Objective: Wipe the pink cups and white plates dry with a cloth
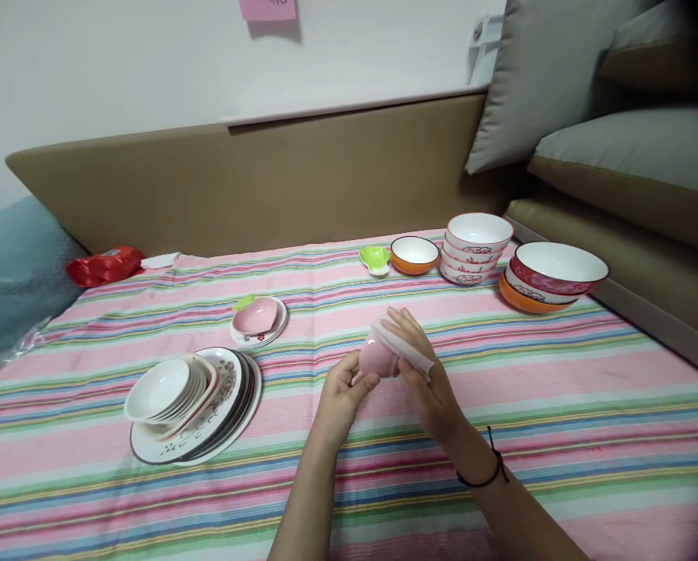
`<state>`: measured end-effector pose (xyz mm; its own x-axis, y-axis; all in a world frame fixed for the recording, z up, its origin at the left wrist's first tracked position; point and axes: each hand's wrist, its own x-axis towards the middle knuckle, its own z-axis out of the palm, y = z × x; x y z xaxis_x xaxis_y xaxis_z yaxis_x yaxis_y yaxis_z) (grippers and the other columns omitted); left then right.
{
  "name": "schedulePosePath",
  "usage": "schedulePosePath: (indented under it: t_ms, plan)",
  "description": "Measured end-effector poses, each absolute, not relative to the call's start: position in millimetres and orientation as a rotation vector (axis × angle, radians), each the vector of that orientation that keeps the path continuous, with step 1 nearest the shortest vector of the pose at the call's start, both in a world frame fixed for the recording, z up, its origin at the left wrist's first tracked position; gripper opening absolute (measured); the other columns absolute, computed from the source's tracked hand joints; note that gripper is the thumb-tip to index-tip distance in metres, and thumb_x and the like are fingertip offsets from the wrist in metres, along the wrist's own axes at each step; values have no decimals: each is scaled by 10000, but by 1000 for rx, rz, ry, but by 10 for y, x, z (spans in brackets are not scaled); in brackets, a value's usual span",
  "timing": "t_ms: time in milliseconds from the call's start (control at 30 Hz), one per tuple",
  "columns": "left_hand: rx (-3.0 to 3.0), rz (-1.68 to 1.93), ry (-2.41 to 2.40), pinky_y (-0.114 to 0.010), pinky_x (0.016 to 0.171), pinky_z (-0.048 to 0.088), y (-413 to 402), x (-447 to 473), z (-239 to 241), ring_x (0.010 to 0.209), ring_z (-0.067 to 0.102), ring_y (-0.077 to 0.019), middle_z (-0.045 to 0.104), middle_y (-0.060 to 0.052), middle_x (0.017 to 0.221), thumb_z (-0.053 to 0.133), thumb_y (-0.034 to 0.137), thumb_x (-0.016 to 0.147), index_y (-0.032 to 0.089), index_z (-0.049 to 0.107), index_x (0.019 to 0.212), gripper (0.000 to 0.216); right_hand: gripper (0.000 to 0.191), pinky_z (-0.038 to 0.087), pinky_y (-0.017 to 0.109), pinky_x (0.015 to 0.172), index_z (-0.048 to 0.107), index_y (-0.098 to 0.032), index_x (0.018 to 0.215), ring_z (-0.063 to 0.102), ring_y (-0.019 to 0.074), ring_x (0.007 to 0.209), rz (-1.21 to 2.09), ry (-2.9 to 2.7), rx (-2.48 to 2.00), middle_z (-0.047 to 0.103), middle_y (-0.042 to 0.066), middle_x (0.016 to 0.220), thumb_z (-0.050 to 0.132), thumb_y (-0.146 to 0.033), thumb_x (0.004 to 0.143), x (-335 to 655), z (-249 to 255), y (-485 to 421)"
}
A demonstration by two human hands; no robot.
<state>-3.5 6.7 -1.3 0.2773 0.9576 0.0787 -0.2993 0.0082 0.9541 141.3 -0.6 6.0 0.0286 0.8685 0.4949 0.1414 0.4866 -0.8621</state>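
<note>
A small pink bowl (377, 358) is held up above the striped cloth, tilted on its side. Fingers and thumb of my left hand (346, 386) grip its lower left edge. My right hand (424, 366) presses a white tissue (406, 347) against the bowl's right side, with the tissue pinched under the fingers. Part of the bowl is hidden by the tissue and fingers. To the left, a pink heart-shaped dish (255, 316) rests on small white plates (280, 326), a green tip showing beside it.
A stack of plates (232, 393) topped by white bowls (159, 389) stands at the left. Toward the back right are a green leaf-shaped dish (375, 259), an orange bowl (414, 255), stacked white bowls (478, 245) and larger bowls (553, 273). A red package (107, 266) lies far left.
</note>
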Motion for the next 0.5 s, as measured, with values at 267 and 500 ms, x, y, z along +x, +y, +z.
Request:
schedulePosePath:
  t_ms: [267,500]
  plan:
    - [1083,1183,719,-283,882,409,66,-3,-33,956,567,-195,668,-27,940,718,285,767,202,685,1015,264,482,547,419,759,671,-183,1041,660,290,958,1301,-632,-1030,728,69,954,452,-570,853,1324,-19,111]
    - [1117,1200,817,-269,782,437,79,51,-24,874,564,-189,640,-29,883,712,331,763,174,679,931,232,418,557,385,672,680,-209,980,692,264,867,1525,-439,-886,748,45,957,433,-528,869,1285,-119,124]
